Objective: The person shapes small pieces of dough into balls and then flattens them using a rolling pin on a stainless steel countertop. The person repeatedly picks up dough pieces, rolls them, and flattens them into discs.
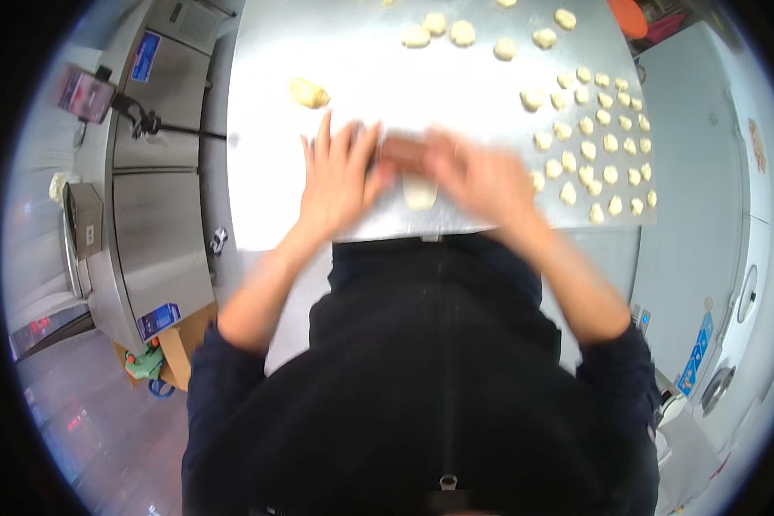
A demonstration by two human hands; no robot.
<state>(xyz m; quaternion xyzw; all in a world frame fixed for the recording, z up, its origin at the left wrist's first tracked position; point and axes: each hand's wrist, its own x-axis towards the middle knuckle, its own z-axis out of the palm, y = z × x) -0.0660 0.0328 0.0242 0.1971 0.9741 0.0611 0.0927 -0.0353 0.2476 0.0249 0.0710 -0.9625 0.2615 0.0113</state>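
Note:
A short reddish-brown rolling pin (404,154), blurred by motion, lies crosswise between my hands over the near part of the table. Its left end sits between the thumb and forefinger of my left hand (335,182); that hand's other fingers are spread forward. My right hand (483,176) is curled at the pin's right end, its fingers smeared. From under the pin a pale piece of dough (420,194) shows on its near side. Beyond my left hand lies a larger yellowish lump of dough (308,92).
Many small dough pieces (586,150) cover the right side of the metal table (267,172); several bigger ones (462,33) lie at the far side. Steel cabinets (159,249) and a phone on an arm (86,95) stand left. A pale appliance (697,146) is right.

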